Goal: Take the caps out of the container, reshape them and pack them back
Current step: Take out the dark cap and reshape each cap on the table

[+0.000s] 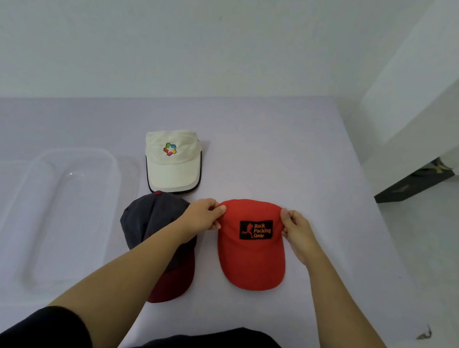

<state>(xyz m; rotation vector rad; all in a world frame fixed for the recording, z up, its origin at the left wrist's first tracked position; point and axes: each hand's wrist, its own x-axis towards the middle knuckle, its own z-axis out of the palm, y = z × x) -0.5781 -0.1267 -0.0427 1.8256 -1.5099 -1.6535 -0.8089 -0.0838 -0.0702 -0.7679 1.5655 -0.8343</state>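
A red cap (251, 257) with a black "Back Packing Gear" patch lies flat on the pale lilac surface, brim toward me. My left hand (205, 213) pinches the crown's left edge and my right hand (298, 233) pinches its right edge. A dark navy cap (148, 219) with a maroon brim lies just left of it, partly under my left forearm. A cream cap (172, 162) with a coloured logo rests farther back. The clear plastic container (50, 221) stands at the left, nothing visible inside it.
A white wall runs behind the lilac surface (281, 150). The surface's right edge drops to a white floor, where a dark flat object (415, 186) lies. A small grey scrap (426, 334) sits near the front right.
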